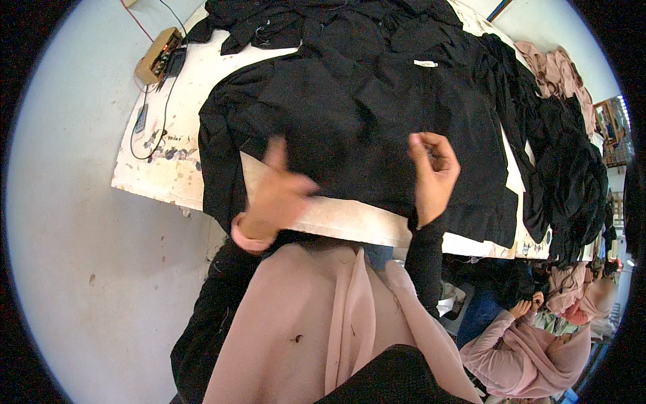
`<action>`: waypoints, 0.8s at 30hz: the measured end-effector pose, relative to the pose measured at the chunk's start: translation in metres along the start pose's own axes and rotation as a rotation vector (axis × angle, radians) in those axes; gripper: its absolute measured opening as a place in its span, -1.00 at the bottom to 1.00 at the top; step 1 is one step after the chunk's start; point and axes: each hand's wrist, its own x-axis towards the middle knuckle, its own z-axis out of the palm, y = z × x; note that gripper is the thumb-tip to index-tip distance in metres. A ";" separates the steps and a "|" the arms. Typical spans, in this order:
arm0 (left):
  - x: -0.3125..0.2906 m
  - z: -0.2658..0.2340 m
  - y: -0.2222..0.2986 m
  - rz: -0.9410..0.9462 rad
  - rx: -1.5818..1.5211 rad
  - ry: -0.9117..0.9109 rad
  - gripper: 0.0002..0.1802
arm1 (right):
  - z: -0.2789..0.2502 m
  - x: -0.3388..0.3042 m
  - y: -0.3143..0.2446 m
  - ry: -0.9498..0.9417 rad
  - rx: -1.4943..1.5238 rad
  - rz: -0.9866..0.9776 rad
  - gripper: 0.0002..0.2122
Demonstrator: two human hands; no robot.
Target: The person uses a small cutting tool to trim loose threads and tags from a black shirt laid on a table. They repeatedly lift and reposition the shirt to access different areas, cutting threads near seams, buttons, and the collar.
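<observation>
Black fabric garment [363, 114] spread flat on white paint-stained table [168, 168], long axis left to right, small white label [425, 64] toward far side. Near hem draped over near table edge; right end hung past right edge. Left hand [276, 195] blurred above near-left part, fingers loosely spread, nothing held. Right hand [434, 172] raised, fingers curled narrow; thread pinched or not, cannot be told. Bare table seen at left.

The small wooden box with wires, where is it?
In the head view, the small wooden box sits at the white table's far left corner, left of the black garment.
</observation>
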 end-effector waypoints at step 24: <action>0.014 -0.106 0.139 0.578 2.423 0.817 -0.85 | -0.160 0.010 0.041 0.325 -0.092 0.579 -0.36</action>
